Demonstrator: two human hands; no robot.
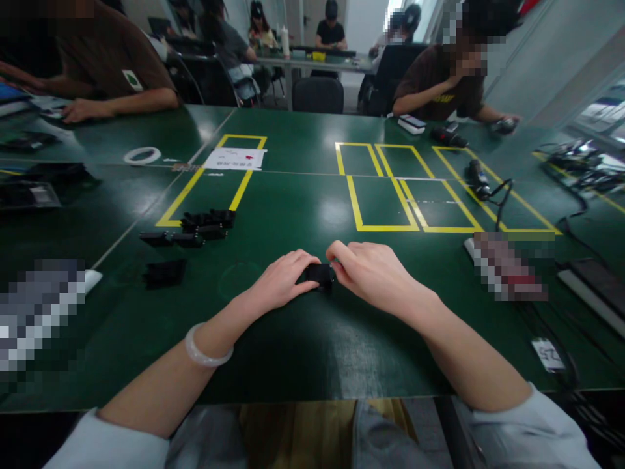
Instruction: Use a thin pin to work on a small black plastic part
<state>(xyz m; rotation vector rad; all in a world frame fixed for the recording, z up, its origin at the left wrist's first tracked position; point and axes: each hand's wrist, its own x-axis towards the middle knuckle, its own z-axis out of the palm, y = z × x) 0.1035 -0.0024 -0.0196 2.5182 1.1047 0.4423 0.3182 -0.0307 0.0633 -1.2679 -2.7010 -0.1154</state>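
Note:
A small black block-shaped part (321,275) rests on or just above the green table in front of me. My left hand (282,280) grips its left end between thumb and fingers. At its right end, my right hand (366,270) is closed, with fingertips pinched against the part's edge; whether they hold anything smaller is hidden. Left of my hands lie several similar black parts (208,225) in a loose cluster, and one more black part (165,272) lies nearer to me.
Yellow tape outlines (385,228) mark the green table (293,202). A white tape roll (142,155) and a paper label (235,159) lie beyond. At right are a corded black tool (478,179), a blurred-out device (510,267) and cables. Co-workers sit across the table.

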